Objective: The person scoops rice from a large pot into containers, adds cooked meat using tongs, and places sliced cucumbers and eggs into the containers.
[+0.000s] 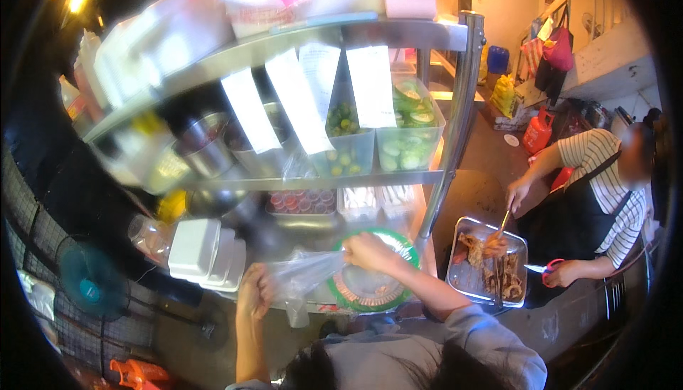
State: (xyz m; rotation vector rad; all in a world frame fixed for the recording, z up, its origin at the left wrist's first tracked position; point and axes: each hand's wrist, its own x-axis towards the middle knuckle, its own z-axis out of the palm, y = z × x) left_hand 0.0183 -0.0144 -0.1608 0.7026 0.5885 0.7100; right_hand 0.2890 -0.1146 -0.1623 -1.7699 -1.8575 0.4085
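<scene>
A clear thin plastic bag is stretched between my two hands, its lower end hanging down past the counter edge. My left hand grips one side, the fingers curled and slightly blurred. On the other side, my right hand pinches the bag's edge above a round green-rimmed tray. The tray looks lined with clear plastic, and a pinkish-brown ring shows near its front; what it is I cannot tell. Stacked white foam takeaway boxes sit just left of my left hand.
Steel shelves rise ahead, holding a cucumber tub, a calamansi tub and hanging paper slips. Small sauce cups sit below. At right, a co-worker holds tongs and scissors over a metal tray of cooked meat.
</scene>
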